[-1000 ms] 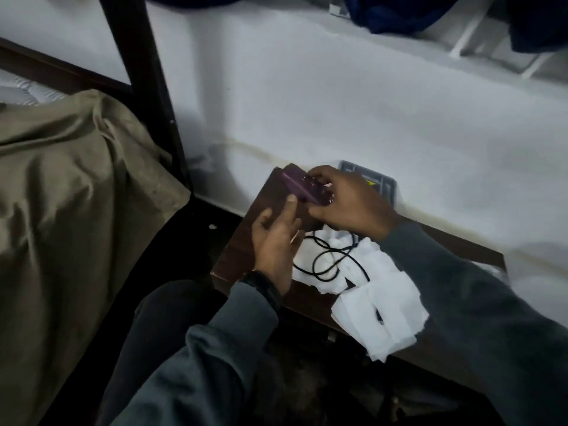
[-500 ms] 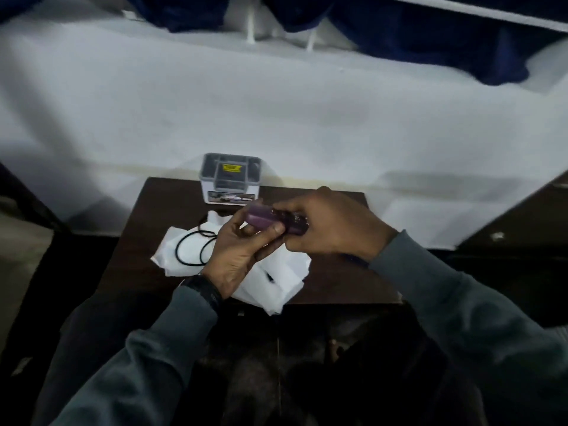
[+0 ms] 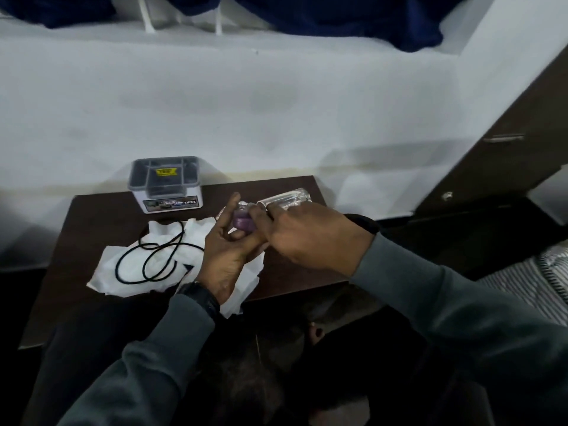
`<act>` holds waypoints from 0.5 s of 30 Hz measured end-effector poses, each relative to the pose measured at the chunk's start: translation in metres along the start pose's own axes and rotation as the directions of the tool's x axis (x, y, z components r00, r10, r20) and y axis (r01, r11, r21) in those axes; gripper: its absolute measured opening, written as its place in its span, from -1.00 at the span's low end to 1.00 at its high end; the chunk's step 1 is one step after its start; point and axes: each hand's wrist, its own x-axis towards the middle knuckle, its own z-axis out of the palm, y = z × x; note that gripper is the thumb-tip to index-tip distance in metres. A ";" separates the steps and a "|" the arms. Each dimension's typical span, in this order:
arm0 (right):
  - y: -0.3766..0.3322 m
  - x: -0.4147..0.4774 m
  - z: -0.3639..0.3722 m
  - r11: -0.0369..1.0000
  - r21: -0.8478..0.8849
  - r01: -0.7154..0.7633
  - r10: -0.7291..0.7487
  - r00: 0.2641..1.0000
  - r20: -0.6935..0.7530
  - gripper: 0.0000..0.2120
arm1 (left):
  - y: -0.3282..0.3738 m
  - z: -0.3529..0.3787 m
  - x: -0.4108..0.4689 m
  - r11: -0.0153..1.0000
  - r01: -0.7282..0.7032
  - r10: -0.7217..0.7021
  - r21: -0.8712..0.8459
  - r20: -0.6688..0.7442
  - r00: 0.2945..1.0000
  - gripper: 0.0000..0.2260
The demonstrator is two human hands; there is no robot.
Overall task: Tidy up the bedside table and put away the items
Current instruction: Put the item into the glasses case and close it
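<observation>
- Purple case (image 3: 242, 223) sits in the air just right of and nearer the person than the grey box (image 3: 166, 182), above the bedside table (image 3: 98, 216).
- Left hand (image 3: 226, 253) cups it from below, fingers curled round it; right hand (image 3: 307, 238) pinches its right end.
- Its length is mostly hidden, seemingly running rightward under the right fingers.
- Left hand lies nearer the grey box, so likely carries it there.

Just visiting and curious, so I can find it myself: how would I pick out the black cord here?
Start at the dark bedside table against the white wall. On its left half, in front of a small grey box, lies crumpled white tissue. The black cord lies looped on that tissue, the only thin dark line on white.
</observation>
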 end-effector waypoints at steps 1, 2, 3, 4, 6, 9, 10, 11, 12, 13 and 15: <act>-0.001 0.000 0.003 1.000 -0.009 0.006 -0.006 1.000 0.016 -0.37 | -0.001 -0.001 0.001 1.000 0.003 -0.003 -0.014 0.001 1.000 -0.20; 0.000 0.000 0.005 1.000 -0.008 0.001 -0.001 0.999 0.037 -0.39 | -0.002 -0.002 0.002 1.000 0.001 -0.001 -0.010 0.003 1.000 -0.23; 0.002 0.002 0.006 1.000 0.010 -0.005 0.005 0.999 0.051 -0.43 | -0.002 -0.004 0.002 1.000 -0.005 0.005 0.021 0.003 1.000 -0.23; 0.007 0.004 0.007 0.998 0.068 -0.012 0.008 0.999 0.053 -0.47 | -0.003 -0.005 0.001 0.996 -0.021 0.020 0.085 0.011 1.000 -0.20; 0.027 0.006 0.005 0.950 0.307 -0.056 0.029 0.996 0.089 -0.44 | -0.007 -0.006 -0.001 0.985 -0.052 0.047 0.167 0.034 0.998 -0.13; 0.055 0.003 0.007 0.712 0.676 -0.189 0.146 0.982 0.121 -0.46 | -0.005 -0.010 -0.001 0.997 -0.056 0.056 0.051 -0.012 0.998 -0.08; 0.060 0.001 0.009 0.618 0.754 -0.223 0.166 0.974 0.152 -0.43 | -0.003 -0.014 0.001 0.998 -0.061 0.062 0.021 -0.029 0.998 -0.09; 0.062 -0.001 0.011 0.556 0.794 -0.245 0.161 0.969 0.186 -0.37 | 0.000 -0.018 0.003 0.998 -0.063 0.063 -0.005 -0.031 0.998 -0.10; 0.063 -0.003 0.013 0.536 0.803 -0.260 0.144 0.966 0.216 -0.33 | 0.004 -0.022 0.004 0.998 -0.060 0.059 -0.024 -0.018 0.998 -0.11; 0.062 -0.003 0.016 0.537 0.800 -0.267 0.141 0.964 0.226 -0.35 | 0.006 -0.026 0.004 0.998 -0.051 0.052 -0.035 0.008 0.999 -0.11; 0.064 -0.001 0.021 0.512 0.812 -0.282 0.193 0.958 0.211 -0.50 | 0.009 -0.031 0.004 0.998 -0.040 0.042 -0.037 0.044 0.998 -0.12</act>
